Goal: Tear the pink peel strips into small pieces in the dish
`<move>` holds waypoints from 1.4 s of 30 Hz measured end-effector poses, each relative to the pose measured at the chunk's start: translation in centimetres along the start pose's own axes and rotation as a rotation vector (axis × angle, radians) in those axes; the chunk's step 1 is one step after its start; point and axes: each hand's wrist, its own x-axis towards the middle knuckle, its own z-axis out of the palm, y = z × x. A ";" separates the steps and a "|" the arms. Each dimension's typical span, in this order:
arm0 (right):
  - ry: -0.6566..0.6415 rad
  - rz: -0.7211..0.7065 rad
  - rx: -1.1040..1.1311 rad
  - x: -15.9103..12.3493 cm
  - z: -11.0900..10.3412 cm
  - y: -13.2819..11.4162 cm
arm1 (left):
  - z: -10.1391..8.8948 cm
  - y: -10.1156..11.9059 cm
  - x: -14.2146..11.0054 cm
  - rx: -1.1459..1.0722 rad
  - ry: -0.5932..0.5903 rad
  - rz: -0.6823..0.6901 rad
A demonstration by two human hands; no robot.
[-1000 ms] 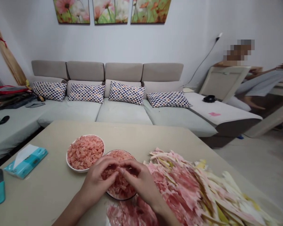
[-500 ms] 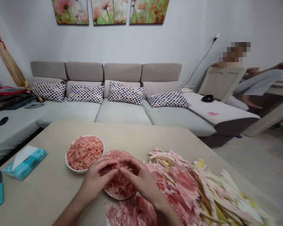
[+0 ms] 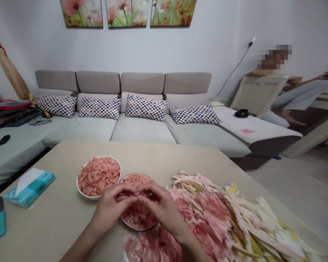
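Both hands meet over a dark-rimmed bowl (image 3: 139,230) filled with loose pink pomelo flesh (image 3: 142,217). My left hand (image 3: 113,203) comes from the left, thumb and fingers pinched at the tips. My right hand (image 3: 161,203) mirrors it, its fingertips touching those of the left. A small piece of pink pomelo flesh (image 3: 138,194) shows between the fingertips, mostly hidden by them. Close behind on the left stands a white bowl (image 3: 80,190) heaped with more pink pieces. Right of my hands lies a wide pile of pink membranes and pale yellowish peel (image 3: 215,214).
On the left of the table (image 3: 57,225) lie a teal tissue pack (image 3: 30,189) and a teal-handled knife (image 3: 0,218). Beyond the table runs a sofa (image 3: 142,129) with checkered cushions (image 3: 146,107). A person (image 3: 297,91) sits at the far right near a chair (image 3: 259,92).
My fingertips have drawn slightly closer together over the bowl, still around the small piece. The bowls and the peel pile stay where they were.
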 end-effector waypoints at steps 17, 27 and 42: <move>0.092 0.110 0.144 -0.1 0.0 1.9 | 0.1 -0.6 0.4 -0.226 0.073 -0.052; 0.185 0.082 -0.108 0.4 -1.9 1.9 | -0.5 -2.1 1.9 0.321 0.112 0.160; 0.082 0.032 -0.258 0.4 -1.9 2.3 | -1.5 -3.0 2.4 0.529 0.030 0.185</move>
